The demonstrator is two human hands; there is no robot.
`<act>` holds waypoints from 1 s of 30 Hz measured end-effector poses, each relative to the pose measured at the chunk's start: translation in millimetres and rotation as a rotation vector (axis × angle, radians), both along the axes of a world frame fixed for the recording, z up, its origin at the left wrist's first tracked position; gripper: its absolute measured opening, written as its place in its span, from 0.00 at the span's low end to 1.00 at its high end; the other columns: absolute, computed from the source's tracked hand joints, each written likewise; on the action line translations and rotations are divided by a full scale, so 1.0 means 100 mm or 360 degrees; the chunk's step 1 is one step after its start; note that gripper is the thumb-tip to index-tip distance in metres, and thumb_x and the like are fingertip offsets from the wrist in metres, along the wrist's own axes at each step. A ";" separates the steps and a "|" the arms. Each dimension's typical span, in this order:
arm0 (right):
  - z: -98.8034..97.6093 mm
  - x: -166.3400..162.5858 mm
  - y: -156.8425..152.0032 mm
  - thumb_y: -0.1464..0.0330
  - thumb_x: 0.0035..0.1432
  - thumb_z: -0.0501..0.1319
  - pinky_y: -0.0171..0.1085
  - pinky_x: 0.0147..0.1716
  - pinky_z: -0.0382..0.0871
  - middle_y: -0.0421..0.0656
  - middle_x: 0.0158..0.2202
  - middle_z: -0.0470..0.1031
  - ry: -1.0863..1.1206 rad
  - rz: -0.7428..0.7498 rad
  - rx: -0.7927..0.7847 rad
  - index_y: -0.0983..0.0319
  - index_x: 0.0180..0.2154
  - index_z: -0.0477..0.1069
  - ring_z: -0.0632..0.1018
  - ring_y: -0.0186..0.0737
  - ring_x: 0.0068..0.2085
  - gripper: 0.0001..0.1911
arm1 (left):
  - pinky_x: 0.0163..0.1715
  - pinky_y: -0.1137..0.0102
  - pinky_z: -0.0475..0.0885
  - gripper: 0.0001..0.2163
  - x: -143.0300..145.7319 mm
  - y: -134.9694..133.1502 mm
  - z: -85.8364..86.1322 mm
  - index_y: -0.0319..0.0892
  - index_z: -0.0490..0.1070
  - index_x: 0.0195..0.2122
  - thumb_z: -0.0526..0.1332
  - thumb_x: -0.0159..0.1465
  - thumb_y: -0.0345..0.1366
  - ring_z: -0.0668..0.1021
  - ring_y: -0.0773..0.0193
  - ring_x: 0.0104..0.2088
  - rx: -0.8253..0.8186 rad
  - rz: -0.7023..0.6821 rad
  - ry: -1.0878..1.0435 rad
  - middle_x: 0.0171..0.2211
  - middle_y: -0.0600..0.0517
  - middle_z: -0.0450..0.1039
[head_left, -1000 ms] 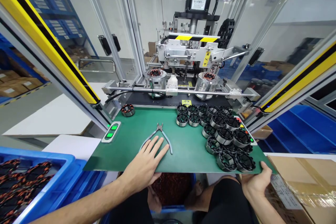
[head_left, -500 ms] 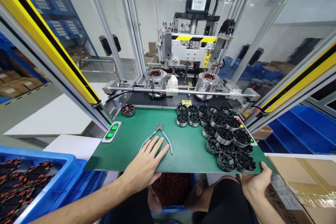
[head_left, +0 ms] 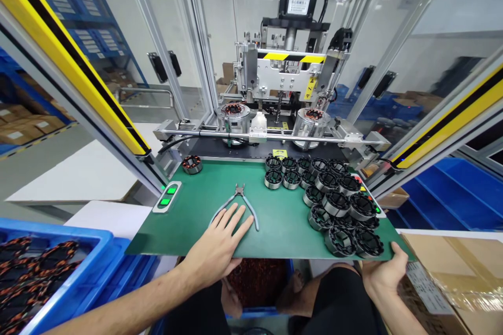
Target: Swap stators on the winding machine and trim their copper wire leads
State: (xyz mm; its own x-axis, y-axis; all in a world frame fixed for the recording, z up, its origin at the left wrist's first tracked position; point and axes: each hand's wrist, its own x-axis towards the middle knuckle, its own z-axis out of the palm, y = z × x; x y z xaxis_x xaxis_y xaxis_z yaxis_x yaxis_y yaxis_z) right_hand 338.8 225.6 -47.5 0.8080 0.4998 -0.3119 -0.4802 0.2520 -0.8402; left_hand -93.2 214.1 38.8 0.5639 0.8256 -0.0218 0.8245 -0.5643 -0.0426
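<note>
My left hand (head_left: 218, 243) rests flat at the front of the green worktop (head_left: 173, 235), fingers spread over the handles of diagonal cutters (head_left: 253, 214). The cutters' handles stand apart and their jaws point away from me. At the right front corner, my right hand (head_left: 385, 267) grips the worktop's edge, thumb on top and fingers hidden underneath. Just left of that thumb stand several bare black-and-silver motor stators (head_left: 336, 202), some stacked. One stator wound with copper wire (head_left: 192, 164) sits alone at the back left.
Behind the worktop is a winding machine (head_left: 291, 76) with wound stators on two round silver fixtures (head_left: 310, 128). Yellow light-curtain posts (head_left: 78, 68) flank it. A blue bin (head_left: 90, 251) with wound stators is on the left, a cardboard box (head_left: 456, 267) on the right.
</note>
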 end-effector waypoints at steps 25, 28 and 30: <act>-0.06 0.02 0.00 0.56 0.56 0.60 0.42 0.59 0.78 0.37 0.53 0.83 0.0005 0.0035 0.0002 0.54 0.50 0.80 0.81 0.42 0.58 0.22 | 0.75 0.40 0.58 0.45 -0.03 0.00 -0.08 0.43 0.53 0.79 0.71 0.65 0.43 0.59 0.33 0.78 0.0110 -0.0045 -0.0039 0.78 0.33 0.55; -0.05 0.02 -0.01 0.56 0.55 0.61 0.43 0.60 0.78 0.37 0.53 0.83 -0.0019 0.0043 0.0011 0.55 0.50 0.79 0.81 0.43 0.58 0.22 | 0.74 0.40 0.58 0.45 -0.03 -0.01 -0.06 0.43 0.53 0.79 0.72 0.64 0.41 0.58 0.33 0.78 0.0091 -0.0033 -0.0022 0.78 0.33 0.55; -0.06 0.03 -0.01 0.56 0.55 0.61 0.44 0.61 0.78 0.38 0.53 0.83 -0.0032 0.0049 0.0018 0.55 0.49 0.79 0.81 0.43 0.58 0.22 | 0.74 0.39 0.59 0.45 -0.01 -0.01 -0.04 0.43 0.53 0.79 0.71 0.63 0.39 0.58 0.33 0.78 0.0072 -0.0019 -0.0005 0.78 0.33 0.55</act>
